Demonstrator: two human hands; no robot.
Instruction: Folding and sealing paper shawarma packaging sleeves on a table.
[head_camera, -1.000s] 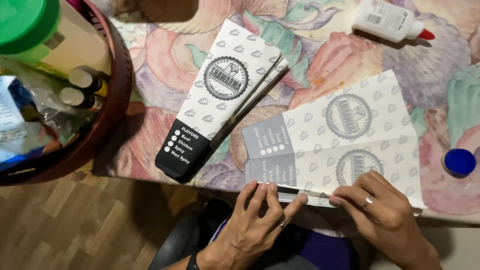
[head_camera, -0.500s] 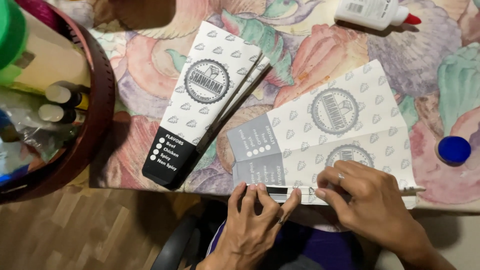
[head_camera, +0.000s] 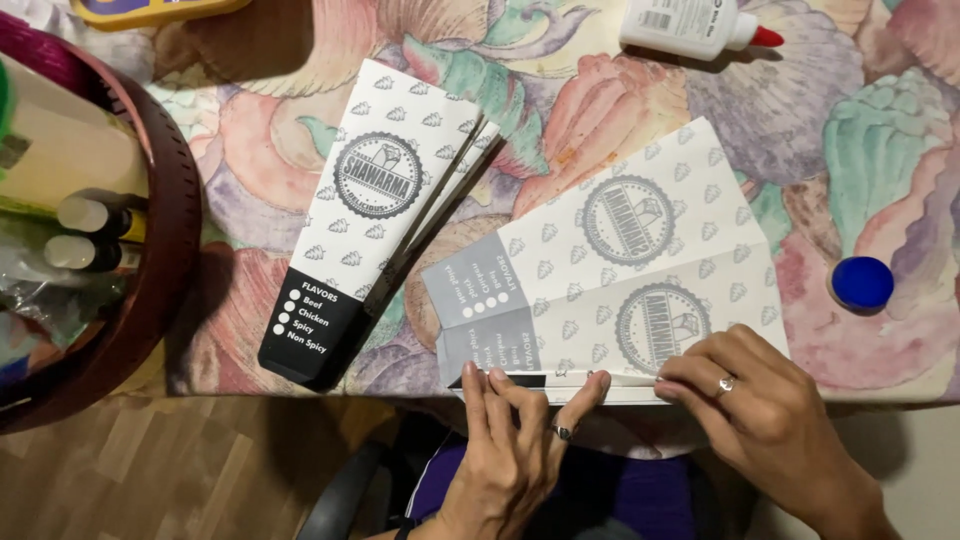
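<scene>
A: Head view, quick pass. Left hand (head_camera: 515, 450) lay flat, fingers spread a little, fingertips pressing the folded strip along the near edge of the unfolded paper sheet (head_camera: 610, 290). It gripped nothing, just pressed.

B: Right hand (head_camera: 765, 410)?

A: Fingers curled close together, tips pinching down on the same strip further right. It wore a ring. Both hands were touching the sheet at the table edge (head_camera: 880, 385).

B: Where was the sheet?

A: Printed side down on the flowered tablecloth, right in front of the person, angled up to the right, with its two long panels open and a crease between them.

B: Progress?

A: My call: the narrow edge flap looked turned over and was being creased. The sheet was not closed into a sleeve, so the fold-over and any sticking were left. Just left of it lay a stack of finished sleeves (head_camera: 375, 215), flat, black ends toward the person, so some looked done.

B: Around that?

A: Glue bottle (head_camera: 690, 25) lying at the far edge, red tip on. Blue cap (head_camera: 861, 282) off to the right, well apart. Dark round basket (head_camera: 175, 215) at left with tubes and a bag inside.
</scene>
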